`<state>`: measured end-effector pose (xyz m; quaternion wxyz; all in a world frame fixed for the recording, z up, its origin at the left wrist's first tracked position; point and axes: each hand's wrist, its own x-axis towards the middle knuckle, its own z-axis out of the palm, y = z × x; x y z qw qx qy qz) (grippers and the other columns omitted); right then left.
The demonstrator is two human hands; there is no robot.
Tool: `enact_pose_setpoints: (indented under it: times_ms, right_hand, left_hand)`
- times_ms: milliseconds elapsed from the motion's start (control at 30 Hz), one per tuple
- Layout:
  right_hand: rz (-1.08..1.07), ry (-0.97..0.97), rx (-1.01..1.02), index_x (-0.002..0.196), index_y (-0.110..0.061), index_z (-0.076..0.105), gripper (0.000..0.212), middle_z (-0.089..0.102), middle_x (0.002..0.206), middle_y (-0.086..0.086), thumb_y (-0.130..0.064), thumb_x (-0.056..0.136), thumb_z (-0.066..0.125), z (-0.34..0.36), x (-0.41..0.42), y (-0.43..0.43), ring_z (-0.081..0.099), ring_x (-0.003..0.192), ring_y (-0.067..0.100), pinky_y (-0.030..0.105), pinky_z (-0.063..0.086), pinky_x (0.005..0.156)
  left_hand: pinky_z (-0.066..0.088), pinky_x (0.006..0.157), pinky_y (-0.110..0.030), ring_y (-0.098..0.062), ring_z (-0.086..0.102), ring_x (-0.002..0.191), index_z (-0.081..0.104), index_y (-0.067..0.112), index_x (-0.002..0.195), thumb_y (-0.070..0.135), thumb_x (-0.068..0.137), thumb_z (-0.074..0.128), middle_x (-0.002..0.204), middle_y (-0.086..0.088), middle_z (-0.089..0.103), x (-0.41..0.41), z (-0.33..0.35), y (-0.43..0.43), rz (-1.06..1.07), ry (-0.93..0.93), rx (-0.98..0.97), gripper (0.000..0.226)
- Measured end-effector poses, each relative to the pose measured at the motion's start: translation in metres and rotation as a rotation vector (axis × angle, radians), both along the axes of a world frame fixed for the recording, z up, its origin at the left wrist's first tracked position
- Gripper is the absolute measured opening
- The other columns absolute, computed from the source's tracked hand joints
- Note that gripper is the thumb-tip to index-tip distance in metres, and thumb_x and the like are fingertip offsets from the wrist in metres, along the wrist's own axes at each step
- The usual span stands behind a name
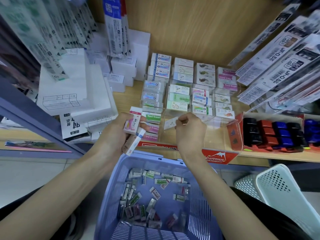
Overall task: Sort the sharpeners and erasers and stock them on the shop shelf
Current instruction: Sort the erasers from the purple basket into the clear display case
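My left hand (112, 132) grips several wrapped erasers (133, 123), one with a pink sleeve and one with a blue stripe, just above the basket's far rim. My right hand (190, 130) pinches a single white eraser (170, 122) inside the front middle compartment of a clear acrylic display case (213, 135) on the wooden shelf. The case's other compartments hold rows of boxed erasers (180, 97). A lilac plastic basket (114, 187) below my hands holds several loose wrapped erasers (147, 201). A red tray of black, red and blue sharpeners (273, 134) stands at the right.
White boxes (72, 90) are stacked on the shelf's left. Hanging packets of pen refills (284, 54) crowd the right and the upper left. A white perforated basket (284, 191) sits on the floor at the lower right. A red "Hard Eraser" label (218, 156) hangs from the shelf's front edge.
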<state>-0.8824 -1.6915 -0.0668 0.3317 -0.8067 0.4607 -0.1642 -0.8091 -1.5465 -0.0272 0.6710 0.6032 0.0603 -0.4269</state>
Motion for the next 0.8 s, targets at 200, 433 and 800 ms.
enact_pose_setpoints:
  times_ms: [200, 433, 800]
  right_hand:
    - [-0.049, 0.037, 0.029, 0.097, -0.003, 0.064, 0.017, 0.068, 0.09, 0.011, -0.001, 0.091, 0.049, 0.008, 0.005, 0.008, 0.063, 0.086, 0.026, 0.029, 0.045, 0.067]
    - [0.312, 0.509, -0.074, 0.096, 0.001, 0.058, 0.022, 0.032, 0.134, 0.016, 0.015, 0.085, 0.045, 0.028, 0.0, 0.017, 0.045, 0.06, 0.021, 0.027, 0.04, 0.068]
    - [0.448, -0.336, 0.706, 0.109, -0.014, 0.065, 0.021, 0.066, 0.093, -0.002, -0.008, 0.09, 0.058, 0.067, -0.03, 0.016, 0.059, 0.081, 0.008, 0.018, 0.046, 0.064]
  left_hand:
    - [0.036, 0.052, -0.025, -0.015, 0.052, 0.056, 0.064, 0.011, 0.085, 0.023, 0.097, 0.034, 0.061, 0.0, 0.067, -0.005, 0.005, -0.001, -0.025, 0.004, 0.003, 0.034]
    - [0.032, 0.054, -0.03, -0.016, 0.05, 0.064, 0.065, 0.014, 0.087, 0.024, 0.099, 0.036, 0.066, 0.001, 0.069, -0.008, 0.01, 0.003, -0.035, -0.017, -0.014, 0.033]
    - [0.04, 0.05, -0.01, -0.009, 0.057, 0.056, 0.068, 0.011, 0.082, 0.044, 0.086, 0.043, 0.069, -0.007, 0.069, -0.022, 0.012, 0.005, -0.357, -0.258, -0.129, 0.042]
